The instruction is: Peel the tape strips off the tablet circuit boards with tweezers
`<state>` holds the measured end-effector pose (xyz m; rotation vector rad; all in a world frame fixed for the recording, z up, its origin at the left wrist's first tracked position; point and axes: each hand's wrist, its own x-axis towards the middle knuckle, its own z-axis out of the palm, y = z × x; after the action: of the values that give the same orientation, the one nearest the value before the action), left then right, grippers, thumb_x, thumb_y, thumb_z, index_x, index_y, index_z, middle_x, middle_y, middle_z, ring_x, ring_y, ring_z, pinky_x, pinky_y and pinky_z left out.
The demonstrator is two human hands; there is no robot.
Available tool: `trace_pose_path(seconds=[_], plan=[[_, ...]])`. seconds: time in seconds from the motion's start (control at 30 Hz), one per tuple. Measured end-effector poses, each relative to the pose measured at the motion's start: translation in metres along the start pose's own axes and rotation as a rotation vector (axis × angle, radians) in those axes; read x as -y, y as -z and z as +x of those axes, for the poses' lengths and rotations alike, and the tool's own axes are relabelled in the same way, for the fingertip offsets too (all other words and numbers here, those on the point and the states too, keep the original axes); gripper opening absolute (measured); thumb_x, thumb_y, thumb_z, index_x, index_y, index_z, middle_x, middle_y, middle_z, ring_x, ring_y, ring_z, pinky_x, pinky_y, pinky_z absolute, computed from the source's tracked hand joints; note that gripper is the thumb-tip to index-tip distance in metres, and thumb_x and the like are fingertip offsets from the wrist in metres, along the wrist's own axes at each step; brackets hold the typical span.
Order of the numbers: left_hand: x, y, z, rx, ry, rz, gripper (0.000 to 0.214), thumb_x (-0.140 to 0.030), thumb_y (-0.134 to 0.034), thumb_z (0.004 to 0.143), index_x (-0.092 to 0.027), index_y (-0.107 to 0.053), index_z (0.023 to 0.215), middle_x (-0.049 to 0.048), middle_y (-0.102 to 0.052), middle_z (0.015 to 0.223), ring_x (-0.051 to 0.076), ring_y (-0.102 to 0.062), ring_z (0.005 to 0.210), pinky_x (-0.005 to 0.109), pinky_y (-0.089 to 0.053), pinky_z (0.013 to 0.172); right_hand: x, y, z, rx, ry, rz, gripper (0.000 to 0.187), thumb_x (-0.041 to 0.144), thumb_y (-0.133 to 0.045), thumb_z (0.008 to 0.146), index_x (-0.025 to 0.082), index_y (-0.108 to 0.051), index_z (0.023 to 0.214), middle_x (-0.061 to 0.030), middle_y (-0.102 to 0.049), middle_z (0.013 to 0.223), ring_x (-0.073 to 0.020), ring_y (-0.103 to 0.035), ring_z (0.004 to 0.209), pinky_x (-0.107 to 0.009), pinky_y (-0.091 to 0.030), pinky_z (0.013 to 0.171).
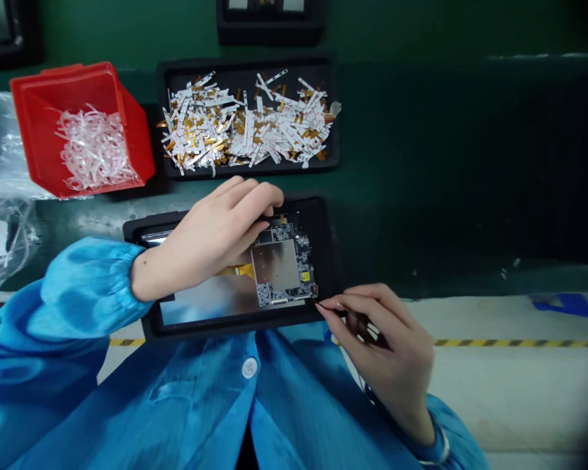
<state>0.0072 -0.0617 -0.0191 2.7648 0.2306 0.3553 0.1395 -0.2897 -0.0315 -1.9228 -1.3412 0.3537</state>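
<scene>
Left of the open tablet, a crumpled clear plastic bag lies at the frame's edge. Beyond the tablet's far left corner sits a red plastic bin, tilted on the green workbench and holding a tangle of curled white plastic strips. The blue smock sleeve runs in from the left, just nearer than the tablet, and ends at the left hand.

That hand lies across the tablet's upper half. Its fingers are curled and bent downward at the top edge of the green circuit board, with the tips hidden, so I cannot tell whether they grip anything or only press. An amber flex ribbon lies beside the board's left edge, running under the left hand. The tablet sits in a black holding tray, its metal back exposed and the board in place.

Directly beyond the tablet, a black tray is heaped with white-and-amber flex strips, a large pile in place. The right hand is at the tablet's lower right corner, its fingers drawn together with the fingertips at the corner. Something dark shows between them, but I cannot tell what. Right of the tablet, yellow-and-black hazard tape crosses the floor.
</scene>
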Motion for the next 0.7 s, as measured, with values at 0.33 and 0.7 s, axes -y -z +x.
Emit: trace_pose_path(seconds=[0.33, 0.7], plan=[[-0.014, -0.008, 0.013, 0.098, 0.051, 0.183, 0.035, -0.011, -0.03, 0.099, -0.009, -0.059, 0.12, 0.0109, -0.063, 0.099, 0.025, -0.064, 0.093, 0.038, -0.055, 0.082, -0.023, -0.006, -0.008, -0.038, 0.308, 0.008, 0.03, -0.002, -0.069, 0.078, 0.017, -0.07, 0.101, -0.0065, -0.075, 0.089, -0.0167, -0.071, 0.071, -0.029, -0.061, 0.06], [-0.047, -0.011, 0.007, 0.231, -0.109, -0.016, 0.016, -0.027, -0.053, 0.094, -0.014, -0.055, 0.103, 0.0122, -0.06, 0.106, 0.027, -0.059, 0.093, 0.037, -0.05, 0.068, -0.034, 0.005, -0.006, 0.097, 0.429, -0.091, 0.021, 0.012, -0.063, 0.089, 0.022, -0.07, 0.106, -0.0013, -0.075, 0.081, -0.0111, -0.062, 0.053, -0.025, -0.049, 0.043]])
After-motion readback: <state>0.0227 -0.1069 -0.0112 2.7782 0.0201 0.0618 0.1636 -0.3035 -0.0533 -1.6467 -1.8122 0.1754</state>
